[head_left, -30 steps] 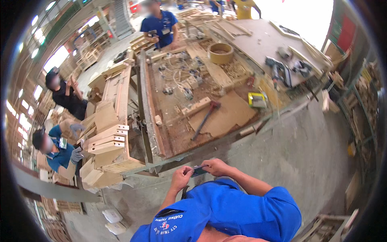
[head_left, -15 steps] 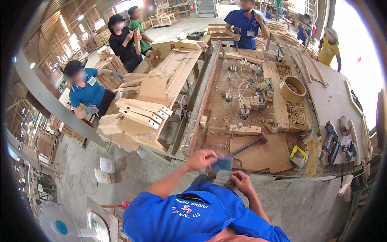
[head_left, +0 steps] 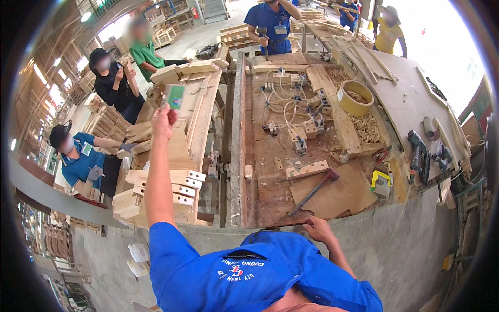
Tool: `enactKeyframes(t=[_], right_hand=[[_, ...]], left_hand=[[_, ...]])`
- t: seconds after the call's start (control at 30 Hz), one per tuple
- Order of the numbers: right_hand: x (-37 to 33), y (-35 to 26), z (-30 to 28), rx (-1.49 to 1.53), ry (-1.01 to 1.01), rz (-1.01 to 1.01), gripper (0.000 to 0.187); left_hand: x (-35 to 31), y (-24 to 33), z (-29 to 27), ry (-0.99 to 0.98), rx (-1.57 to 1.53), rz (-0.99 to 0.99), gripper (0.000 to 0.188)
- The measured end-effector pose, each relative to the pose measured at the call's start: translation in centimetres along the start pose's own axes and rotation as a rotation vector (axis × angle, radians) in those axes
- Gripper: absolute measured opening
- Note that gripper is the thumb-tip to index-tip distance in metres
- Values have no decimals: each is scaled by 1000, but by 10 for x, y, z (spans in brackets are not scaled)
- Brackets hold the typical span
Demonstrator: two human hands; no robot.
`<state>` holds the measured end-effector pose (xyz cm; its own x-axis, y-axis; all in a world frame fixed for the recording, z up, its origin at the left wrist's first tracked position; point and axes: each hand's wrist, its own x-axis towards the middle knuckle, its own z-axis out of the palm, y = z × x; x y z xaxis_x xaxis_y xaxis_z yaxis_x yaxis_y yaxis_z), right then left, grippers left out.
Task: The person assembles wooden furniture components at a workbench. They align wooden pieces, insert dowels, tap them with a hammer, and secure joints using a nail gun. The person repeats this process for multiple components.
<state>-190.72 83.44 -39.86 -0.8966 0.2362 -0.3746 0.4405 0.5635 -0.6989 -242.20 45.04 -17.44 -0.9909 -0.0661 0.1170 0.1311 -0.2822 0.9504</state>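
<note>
My left hand [head_left: 162, 124] is stretched out and up over the left side of the bench, pinching a small green card [head_left: 174, 97] between its fingers. The card hangs above a stack of pale wooden parts [head_left: 156, 192]. My right hand [head_left: 315, 229] rests on the front edge of the workbench [head_left: 260, 171] and holds nothing. A hammer [head_left: 313, 190] lies just beyond it on a brown board. My blue shirt fills the lower middle of the view.
The bench carries a jig with clamps and hoses [head_left: 291, 119], a yellow round tub [head_left: 355, 99], small wooden pegs, a yellow tape measure [head_left: 381, 182] and power tools [head_left: 418, 156]. Co-workers stand at the left [head_left: 78, 156] and at the far end [head_left: 273, 23].
Both hands held the card together close to my chest. Now my left arm has reached out and lifted the card, and my right hand has dropped to the bench edge.
</note>
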Motion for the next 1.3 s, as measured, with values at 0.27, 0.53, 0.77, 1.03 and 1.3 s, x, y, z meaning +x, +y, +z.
enactKeyframes(t=[0.27, 0.53, 0.77, 1.03, 1.3], right_hand=[[-5, -5, 10, -78, -23, 180, 41], [34, -13, -19, -79, -42, 68, 41], [76, -3, -58, -156, -74, 95, 41], [110, 6, -75, -120, -145, 123, 43], [128, 21, -72, -45, -200, 191, 41]], left_hand=[[78, -12, -23, 52, -74, -74, 13], [108, -41, 6, 71, 18, -118, 13], [103, -74, 59, -92, 266, -237, 14], [109, -114, 116, -38, 380, -232, 13], [185, -117, 149, 44, 308, -104, 16]])
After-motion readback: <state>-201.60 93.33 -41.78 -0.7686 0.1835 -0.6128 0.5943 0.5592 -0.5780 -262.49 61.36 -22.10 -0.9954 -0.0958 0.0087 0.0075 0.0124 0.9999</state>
